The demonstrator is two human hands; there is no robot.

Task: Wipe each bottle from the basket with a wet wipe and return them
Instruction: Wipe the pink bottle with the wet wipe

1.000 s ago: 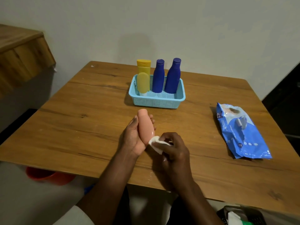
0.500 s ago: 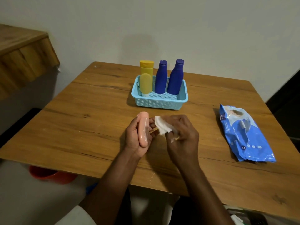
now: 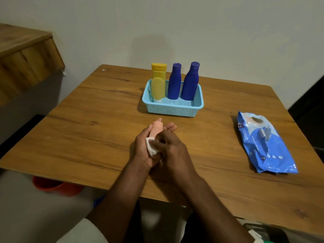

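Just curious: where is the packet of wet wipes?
In the head view, the blue wipes packet lies flat on the table's right side, right of the basket.

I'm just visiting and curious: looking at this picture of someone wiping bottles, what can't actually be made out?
All in the head view:
- Lower part of the pink bottle: covered by the right hand and the wet wipe.
- Left hand's palm: hidden behind bottle and wipe.
- Small print on the blue wipes pack: too small to read.
- Red tub under the table: mostly hidden by the table edge.
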